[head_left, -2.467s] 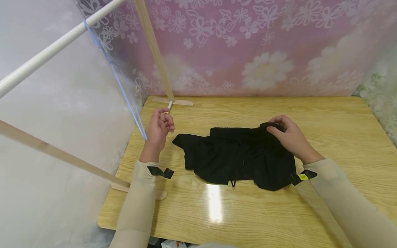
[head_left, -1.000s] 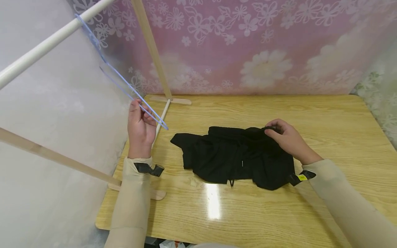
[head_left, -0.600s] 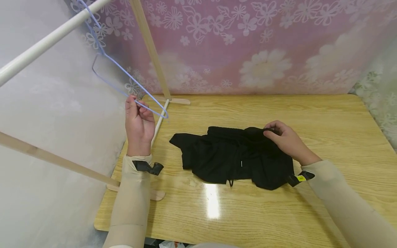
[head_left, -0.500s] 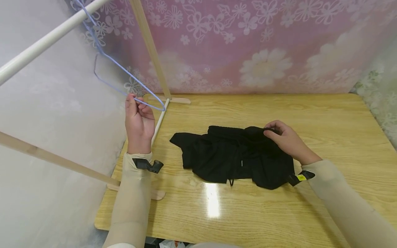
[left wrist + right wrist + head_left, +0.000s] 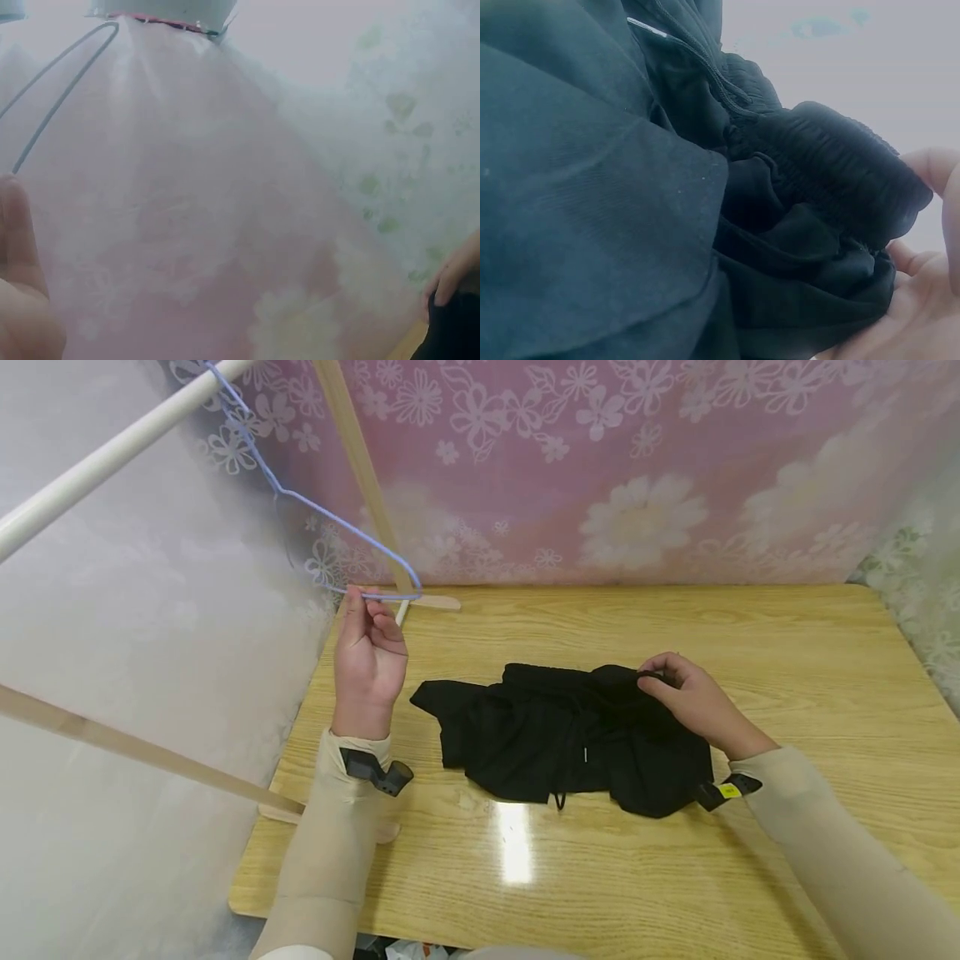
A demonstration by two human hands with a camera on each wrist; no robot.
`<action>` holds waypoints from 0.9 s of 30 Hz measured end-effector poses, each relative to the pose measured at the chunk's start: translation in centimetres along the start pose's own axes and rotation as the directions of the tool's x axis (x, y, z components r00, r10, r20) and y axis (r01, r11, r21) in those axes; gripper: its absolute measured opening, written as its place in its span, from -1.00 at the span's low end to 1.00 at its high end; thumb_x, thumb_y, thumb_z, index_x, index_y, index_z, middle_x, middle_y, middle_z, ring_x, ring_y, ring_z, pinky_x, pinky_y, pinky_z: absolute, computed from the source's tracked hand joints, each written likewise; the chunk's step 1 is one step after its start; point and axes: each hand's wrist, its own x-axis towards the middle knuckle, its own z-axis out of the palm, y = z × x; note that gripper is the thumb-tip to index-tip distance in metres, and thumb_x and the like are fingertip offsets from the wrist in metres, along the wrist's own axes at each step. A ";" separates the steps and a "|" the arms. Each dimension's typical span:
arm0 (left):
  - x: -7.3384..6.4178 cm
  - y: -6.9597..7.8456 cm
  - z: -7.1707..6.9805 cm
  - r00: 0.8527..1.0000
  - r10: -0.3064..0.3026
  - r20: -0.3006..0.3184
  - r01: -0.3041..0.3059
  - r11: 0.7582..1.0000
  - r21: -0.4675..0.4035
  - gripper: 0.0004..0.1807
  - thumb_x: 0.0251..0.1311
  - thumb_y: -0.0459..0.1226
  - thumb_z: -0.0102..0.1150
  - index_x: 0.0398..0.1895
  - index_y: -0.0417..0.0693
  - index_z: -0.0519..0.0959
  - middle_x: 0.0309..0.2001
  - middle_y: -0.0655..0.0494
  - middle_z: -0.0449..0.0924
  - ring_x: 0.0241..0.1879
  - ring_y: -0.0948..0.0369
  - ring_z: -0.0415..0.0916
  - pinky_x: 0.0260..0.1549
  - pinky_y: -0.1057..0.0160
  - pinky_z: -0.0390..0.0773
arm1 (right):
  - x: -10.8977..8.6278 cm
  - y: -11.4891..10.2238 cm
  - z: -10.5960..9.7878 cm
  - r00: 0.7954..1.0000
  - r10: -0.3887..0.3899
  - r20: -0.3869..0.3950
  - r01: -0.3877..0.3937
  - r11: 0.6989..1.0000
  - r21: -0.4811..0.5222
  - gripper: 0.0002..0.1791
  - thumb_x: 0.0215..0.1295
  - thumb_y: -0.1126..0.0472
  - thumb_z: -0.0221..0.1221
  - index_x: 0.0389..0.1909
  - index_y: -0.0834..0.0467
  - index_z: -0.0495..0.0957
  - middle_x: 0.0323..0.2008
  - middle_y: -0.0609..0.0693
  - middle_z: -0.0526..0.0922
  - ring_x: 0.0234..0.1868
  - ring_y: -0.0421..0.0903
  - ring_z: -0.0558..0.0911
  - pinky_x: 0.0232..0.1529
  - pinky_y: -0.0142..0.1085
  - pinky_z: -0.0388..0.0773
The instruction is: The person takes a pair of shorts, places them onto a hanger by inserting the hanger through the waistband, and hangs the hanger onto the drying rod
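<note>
- While beige sleeves [image 5: 322,868] cover both forearms, a small black camera [image 5: 363,766] is strapped at the left wrist, presumably so that it looks along that hand's work.
- A rumpled black soft-cloth garment [image 5: 540,735] lies across the middle of the yellow wood-grain bench [image 5: 810,660], its drawstring loop [image 5: 560,802] toward the person; the flat surface seems to bear its weight, so one hand can manage it.
- The right hand [image 5: 697,702] pinches the gathered elastic waistband [image 5: 847,165] between thumb and fingers at the garment's far right, probably because that thick edge gives surer hold than loose cloth.
- The left hand [image 5: 369,664] is raised left of the garment, clear of it, thumb and fingertips pinching the lower bar of a thin pale-blue hanger [image 5: 341,519]; a hold near its corner likely helps control the tilt.
- The hanger slants up to a round white rod [image 5: 116,453]; its top is cropped, so whether it hangs there cannot be told.
- Pale wooden posts [image 5: 363,468] rise from flat wooden feet [image 5: 438,602] on the bench, presumably to hold the rod high.
- Behind everything hangs a pink flowered curtain [image 5: 525,493].
</note>
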 end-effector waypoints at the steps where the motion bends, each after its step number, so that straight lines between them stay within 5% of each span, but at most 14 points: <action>1: -0.1 -0.2 0.1 1.000 -0.024 0.020 0.024 0.999 -0.029 -0.66 0.53 -0.20 -0.08 -0.22 -0.32 0.55 -0.38 -0.05 0.62 -0.47 0.23 0.67 -0.46 0.47 0.63 | 0.0 0.0 0.0 1.000 0.002 0.003 -0.002 1.000 0.000 -0.55 0.61 -0.06 0.06 0.22 0.23 0.45 0.18 0.08 0.48 0.04 -0.20 0.49 0.01 -0.36 0.42; 7: -0.1 -0.3 1.3 0.981 -0.114 0.158 0.149 0.961 -0.232 -0.55 0.53 -0.20 -0.10 -0.16 -0.48 0.64 -0.36 -0.20 0.71 -0.39 0.07 0.75 -0.35 0.32 0.71 | 0.1 0.1 0.0 1.000 0.016 0.026 -0.016 1.000 0.005 -0.57 0.61 -0.04 0.07 0.23 0.20 0.44 0.17 0.06 0.47 0.04 -0.21 0.49 0.03 -0.33 0.42; 11: 0.6 -0.2 3.2 0.981 -0.058 0.185 0.107 0.958 -0.265 -0.42 0.56 -0.14 -0.25 -0.18 -0.49 0.66 -0.33 -0.25 0.72 -0.36 0.01 0.76 -0.32 0.27 0.73 | 0.0 0.4 0.1 0.999 0.012 0.031 -0.012 1.000 0.004 -0.58 0.62 -0.02 0.07 0.23 0.20 0.44 0.13 0.05 0.49 0.01 -0.21 0.50 0.01 -0.34 0.43; 17: 1.6 0.2 4.6 0.982 -0.014 0.189 0.084 0.924 -0.373 -0.44 0.53 -0.13 -0.20 -0.23 -0.38 0.73 -0.21 -0.26 0.74 -0.28 -0.06 0.76 -0.26 0.20 0.73 | 0.0 0.9 0.2 0.999 0.010 0.050 -0.011 1.000 0.019 -0.59 0.62 0.00 0.07 0.25 0.21 0.44 0.15 0.06 0.48 0.04 -0.22 0.50 0.03 -0.36 0.42; 21: 2.1 0.1 3.8 0.990 0.001 0.139 0.044 0.946 -0.321 -0.50 0.53 -0.17 -0.18 -0.23 -0.34 0.72 -0.19 -0.24 0.75 -0.27 -0.03 0.77 -0.26 0.23 0.73 | 0.1 1.0 0.1 0.998 0.015 0.053 -0.016 1.000 0.020 -0.58 0.62 0.01 0.06 0.26 0.22 0.43 0.17 0.07 0.48 0.05 -0.22 0.49 0.03 -0.39 0.42; 27: 1.7 -1.5 -0.1 0.998 0.034 0.049 -0.031 0.998 -0.048 -0.74 0.50 -0.30 -0.06 -0.14 -0.26 0.61 -0.14 -0.15 0.72 -0.23 0.08 0.77 -0.19 0.34 0.70 | 0.2 1.2 0.0 0.999 0.011 0.047 -0.012 1.000 0.022 -0.59 0.62 0.02 0.07 0.25 0.22 0.44 0.17 0.07 0.48 0.04 -0.23 0.50 0.02 -0.41 0.42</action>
